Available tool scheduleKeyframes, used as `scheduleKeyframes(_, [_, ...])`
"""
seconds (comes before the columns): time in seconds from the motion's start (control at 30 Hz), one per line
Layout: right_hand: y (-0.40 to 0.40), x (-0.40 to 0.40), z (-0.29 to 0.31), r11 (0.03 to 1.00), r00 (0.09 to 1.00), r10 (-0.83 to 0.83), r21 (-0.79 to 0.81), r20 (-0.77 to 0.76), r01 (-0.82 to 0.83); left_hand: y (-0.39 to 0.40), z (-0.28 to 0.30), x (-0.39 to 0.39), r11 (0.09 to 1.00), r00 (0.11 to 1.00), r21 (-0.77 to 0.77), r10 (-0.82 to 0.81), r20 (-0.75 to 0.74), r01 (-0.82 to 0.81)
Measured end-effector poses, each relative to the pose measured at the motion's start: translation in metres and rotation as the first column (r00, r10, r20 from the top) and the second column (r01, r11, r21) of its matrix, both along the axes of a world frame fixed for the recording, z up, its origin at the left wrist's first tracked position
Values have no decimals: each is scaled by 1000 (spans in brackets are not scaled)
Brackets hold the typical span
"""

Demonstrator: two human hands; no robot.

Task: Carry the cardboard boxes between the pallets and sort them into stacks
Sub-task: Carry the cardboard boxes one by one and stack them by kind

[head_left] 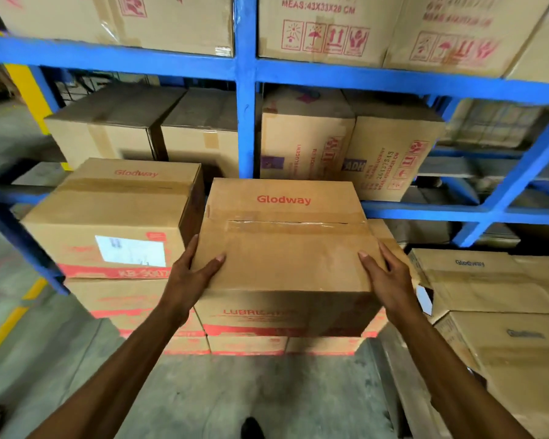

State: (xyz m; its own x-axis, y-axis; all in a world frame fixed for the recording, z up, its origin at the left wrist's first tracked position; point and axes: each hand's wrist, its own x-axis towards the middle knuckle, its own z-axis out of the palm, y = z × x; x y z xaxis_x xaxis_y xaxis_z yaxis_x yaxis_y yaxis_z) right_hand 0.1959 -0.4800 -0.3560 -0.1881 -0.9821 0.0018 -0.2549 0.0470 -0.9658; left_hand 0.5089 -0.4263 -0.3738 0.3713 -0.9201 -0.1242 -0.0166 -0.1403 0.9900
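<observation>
We hold one Glodway box (282,248) between our left hand (192,274) and right hand (384,275), its place on the stack (108,223) not yet reached.

- left hand (193,274) and right hand (385,275) grip near corners of taped Glodway box (282,248)
- second Glodway box (114,217) just left, on stack
- blue rack (245,122) behind, full of cartons

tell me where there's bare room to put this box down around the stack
The clearest bare patch is the concrete floor in front of the stack, between the arms. The held box, gripped by the left hand and the right hand, sits beside the left Glodway box. The right side is crowded with low boxes, and the blue rack behind is packed.
</observation>
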Motion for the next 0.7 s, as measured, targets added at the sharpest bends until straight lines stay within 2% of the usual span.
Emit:
scheduleKeyframes(0.17, [131, -30, 8, 997, 997, -72, -22, -34, 71, 117, 6, -21, 995, 996, -45, -88, 6, 88])
scheduleKeyframes(0.27, [221, -61, 11, 997, 996, -82, -9, -42, 81, 188, 6, -50, 991, 991, -6, -131, -17, 131])
scheduleKeyframes(0.43, [337, -131, 39, 978, 978, -207, 33, -20, 207, 274, 31, -121, 955, 955, 33, -296, -6, 296])
scheduleKeyframes(0.7, [526, -300, 46, 906, 908, -420, 63, 6, 418, 388, 40, -313, 898, 900, 67, -436, 17, 434])
